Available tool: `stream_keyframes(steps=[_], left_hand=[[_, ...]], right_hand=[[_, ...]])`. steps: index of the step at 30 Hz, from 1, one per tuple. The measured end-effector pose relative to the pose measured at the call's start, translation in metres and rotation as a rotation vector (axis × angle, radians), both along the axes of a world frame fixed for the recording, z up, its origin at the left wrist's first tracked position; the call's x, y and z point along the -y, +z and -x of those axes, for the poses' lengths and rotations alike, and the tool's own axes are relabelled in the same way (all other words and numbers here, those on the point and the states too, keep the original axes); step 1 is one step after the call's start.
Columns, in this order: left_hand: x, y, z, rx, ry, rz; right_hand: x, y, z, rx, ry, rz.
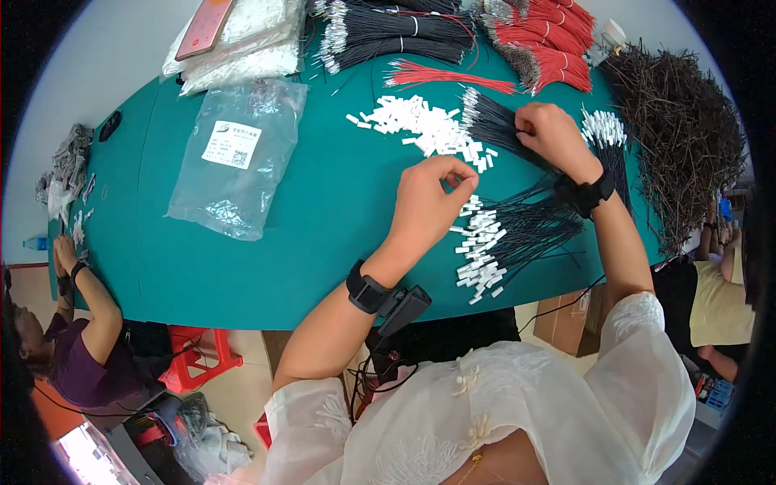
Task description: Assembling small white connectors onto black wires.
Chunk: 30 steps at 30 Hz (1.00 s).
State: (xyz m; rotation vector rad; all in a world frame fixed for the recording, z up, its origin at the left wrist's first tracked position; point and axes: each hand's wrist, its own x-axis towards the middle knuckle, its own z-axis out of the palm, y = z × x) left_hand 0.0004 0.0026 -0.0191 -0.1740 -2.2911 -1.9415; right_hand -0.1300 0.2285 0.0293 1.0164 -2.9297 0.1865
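Observation:
My left hand (pixel 432 198) is held above the green table, thumb and fingertips pinched together. Whatever they hold, if anything, is too small to make out. Just beyond it lies a loose pile of small white connector housings (pixel 428 125). Over a bundle of black wires (pixel 489 117) with bare metal terminals, my right hand (pixel 558 141) has its fingers closed; I cannot make out whether a wire is between them. Nearer to me and right of the left hand, many black wires (pixel 537 230) lie spread out, with white connectors (pixel 482 250) on their left ends.
Another black bundle with white ends (pixel 605 129) lies right of my right hand. Behind are red wire bundles (pixel 558 48), black bundles (pixel 396 36), and bags under a phone (pixel 206 28). A clear bag (pixel 234 162) lies left; dark wires (pixel 679 137) heap right. A co-worker (pixel 81 339) sits left.

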Motion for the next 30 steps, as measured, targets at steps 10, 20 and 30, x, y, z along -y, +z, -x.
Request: stream_keyframes(steps=[10, 20, 30], left_hand=[[0.0, -0.005, 0.005, 0.084, 0.008, -0.075], [-0.002, 0.011, 0.007, 0.205, 0.066, -0.537], [0.005, 0.005, 0.006, 0.238, -0.029, -0.443]], right_hand=[[-0.013, 0.021, 0.008, 0.171, -0.044, 0.363], [0.018, 0.022, -0.06, 0.161, 0.134, 0.502], [0.049, -0.004, -0.084, 0.181, 0.206, 0.598]])
